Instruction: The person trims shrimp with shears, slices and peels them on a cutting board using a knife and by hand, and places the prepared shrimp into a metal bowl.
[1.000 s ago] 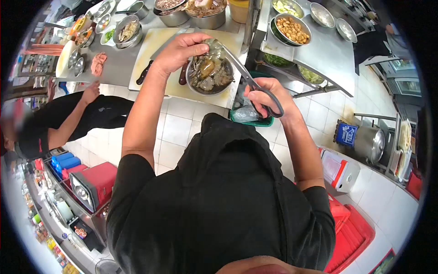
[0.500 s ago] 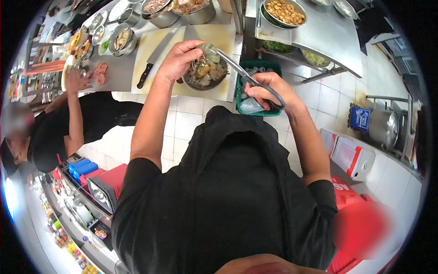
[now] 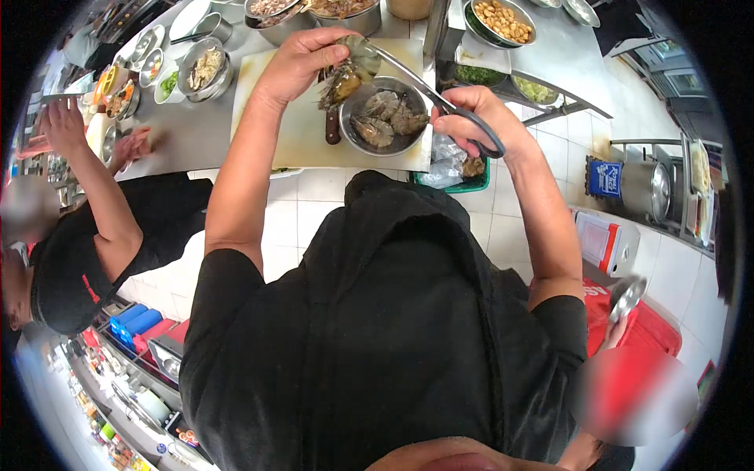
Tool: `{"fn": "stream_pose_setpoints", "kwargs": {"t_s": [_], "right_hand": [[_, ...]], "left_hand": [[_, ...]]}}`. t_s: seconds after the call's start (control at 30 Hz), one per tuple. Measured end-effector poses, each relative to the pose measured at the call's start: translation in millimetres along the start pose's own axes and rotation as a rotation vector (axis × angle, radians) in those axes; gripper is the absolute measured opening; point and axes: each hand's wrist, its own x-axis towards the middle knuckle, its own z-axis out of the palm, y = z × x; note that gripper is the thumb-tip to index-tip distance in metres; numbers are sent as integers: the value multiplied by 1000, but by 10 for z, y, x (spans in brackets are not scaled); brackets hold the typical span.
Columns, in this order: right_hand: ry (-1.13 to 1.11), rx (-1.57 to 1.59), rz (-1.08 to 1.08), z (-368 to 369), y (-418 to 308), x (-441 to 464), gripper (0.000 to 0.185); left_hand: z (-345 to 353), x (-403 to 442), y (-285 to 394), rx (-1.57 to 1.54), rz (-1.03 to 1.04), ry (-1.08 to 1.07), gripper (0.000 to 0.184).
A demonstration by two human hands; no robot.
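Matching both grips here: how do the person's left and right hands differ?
Load: the left hand holds a grey-green prawn; the right hand holds scissors.
Grip: the left hand pinches; the right hand curls around the handle end.
Place: in view, the left hand is up and left of the steel bowl; the right hand is to its right.
Both hands are bare.
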Motion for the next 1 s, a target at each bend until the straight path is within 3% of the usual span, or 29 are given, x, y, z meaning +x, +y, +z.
{"fn": "stream_pose_setpoints", "kwargs": {"t_s": [0.33, 0.53, 1.0], "right_hand": [[13, 15, 18, 165, -239, 4, 17], [35, 26, -14, 124, -192, -126, 18], [-71, 119, -46, -195, -210, -100, 27]], "left_hand": [[-151, -63, 122, 129, 23, -9, 33], [48, -45, 72, -105, 54, 21, 33], [107, 90, 227, 198, 81, 121, 32]]}}
